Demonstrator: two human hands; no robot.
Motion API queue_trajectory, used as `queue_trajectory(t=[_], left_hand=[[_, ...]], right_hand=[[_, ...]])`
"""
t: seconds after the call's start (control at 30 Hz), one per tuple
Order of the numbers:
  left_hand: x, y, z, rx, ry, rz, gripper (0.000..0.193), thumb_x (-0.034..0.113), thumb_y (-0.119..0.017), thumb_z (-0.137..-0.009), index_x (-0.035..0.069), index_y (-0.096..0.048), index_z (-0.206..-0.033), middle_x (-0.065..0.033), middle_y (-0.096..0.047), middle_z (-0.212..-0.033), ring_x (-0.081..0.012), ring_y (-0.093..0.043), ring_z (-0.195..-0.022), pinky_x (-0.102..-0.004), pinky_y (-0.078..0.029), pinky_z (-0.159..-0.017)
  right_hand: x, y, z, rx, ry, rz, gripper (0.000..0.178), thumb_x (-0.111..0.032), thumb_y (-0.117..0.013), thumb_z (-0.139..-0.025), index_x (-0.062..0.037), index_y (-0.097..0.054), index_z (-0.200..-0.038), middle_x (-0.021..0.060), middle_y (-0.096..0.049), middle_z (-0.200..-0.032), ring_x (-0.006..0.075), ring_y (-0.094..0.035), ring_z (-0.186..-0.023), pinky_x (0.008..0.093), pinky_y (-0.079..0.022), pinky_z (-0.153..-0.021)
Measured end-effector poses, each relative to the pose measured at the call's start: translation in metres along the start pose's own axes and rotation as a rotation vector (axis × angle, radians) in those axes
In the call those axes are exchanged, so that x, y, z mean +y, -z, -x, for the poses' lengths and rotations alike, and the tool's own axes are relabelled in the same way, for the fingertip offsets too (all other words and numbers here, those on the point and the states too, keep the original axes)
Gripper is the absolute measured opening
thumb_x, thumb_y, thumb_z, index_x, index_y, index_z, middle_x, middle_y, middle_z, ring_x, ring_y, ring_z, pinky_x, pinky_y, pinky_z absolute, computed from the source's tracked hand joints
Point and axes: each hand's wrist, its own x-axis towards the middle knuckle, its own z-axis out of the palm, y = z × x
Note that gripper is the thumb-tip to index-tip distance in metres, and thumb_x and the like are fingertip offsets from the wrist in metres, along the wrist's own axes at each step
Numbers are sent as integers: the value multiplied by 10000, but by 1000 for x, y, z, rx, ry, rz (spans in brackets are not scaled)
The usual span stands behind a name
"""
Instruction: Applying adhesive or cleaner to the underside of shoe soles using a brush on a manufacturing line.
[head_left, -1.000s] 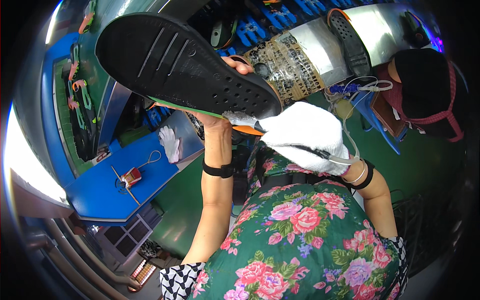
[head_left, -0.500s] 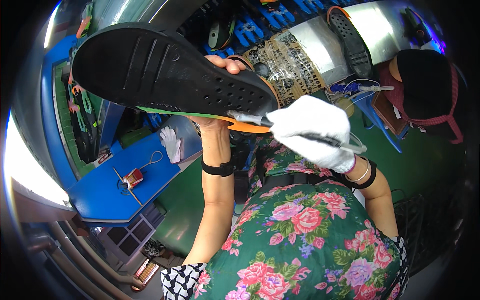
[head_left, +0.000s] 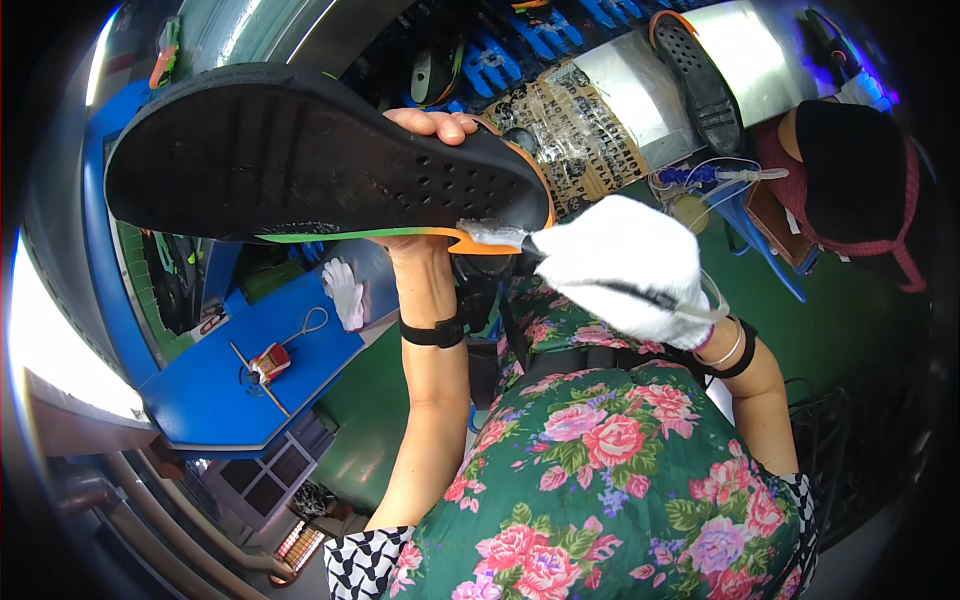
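You work in a footwear workshop, marked by the black sole [head_left: 300, 165] before you, another sole [head_left: 700, 90] on a metal bench [head_left: 762, 48], and a co-worker [head_left: 852, 170] near it.

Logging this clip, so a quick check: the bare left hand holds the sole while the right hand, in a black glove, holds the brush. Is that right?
Not quite: the glove is white, as the head view shows. The bare left hand does hold the sole, and the right hand holds the brush.
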Motion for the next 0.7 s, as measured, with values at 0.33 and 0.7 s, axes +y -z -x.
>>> queue_trajectory(t=[0.33,0.7], left_hand=[[-5,-8,-8,-56,5,19,759,608,-683,-903,-70,-603,-1235,-230,-676,-1139,-352,-642,-1105,-497,-528,-991],[-13,-3,-2,14,74,105,917,703,-665,-848,-104,-563,-1273,-261,-684,-1121,-379,-639,-1168,-470,-545,-1020]], right_hand=[[-5,-7,7,-22,112,68,311,-55,-835,-791,-93,-780,-1095,102,-766,-1067,277,-728,-865,372,-587,-744],[-12,-10,7,-51,87,94,283,-60,-826,-813,-113,-797,-1089,103,-775,-1092,267,-735,-939,378,-591,-811]])
